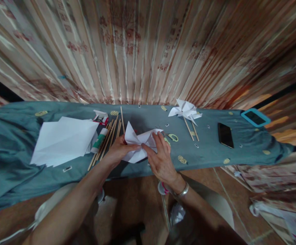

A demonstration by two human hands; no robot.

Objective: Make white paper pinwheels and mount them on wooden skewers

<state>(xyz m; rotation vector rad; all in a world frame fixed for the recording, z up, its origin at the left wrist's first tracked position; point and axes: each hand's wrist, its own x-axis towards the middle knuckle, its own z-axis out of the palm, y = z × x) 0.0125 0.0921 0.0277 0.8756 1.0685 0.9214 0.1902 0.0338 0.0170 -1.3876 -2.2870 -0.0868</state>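
Between my hands is a white paper pinwheel, its corners folded toward the middle and one point standing up. My left hand grips its left side, with the thumb pressed near the centre. From the right, my right hand holds the paper, thumb at the centre and fingers over the right blade. Close by my right fingers lie scissors with yellow-green handles, partly hidden. Several thin wooden sticks lie just left of my left hand.
At left is a stack of white paper, beside a green-and-white glue stick and a small red box of metal bits. Finished-looking pinwheels on sticks, a black phone and a blue-framed device lie to the right on the cloth.
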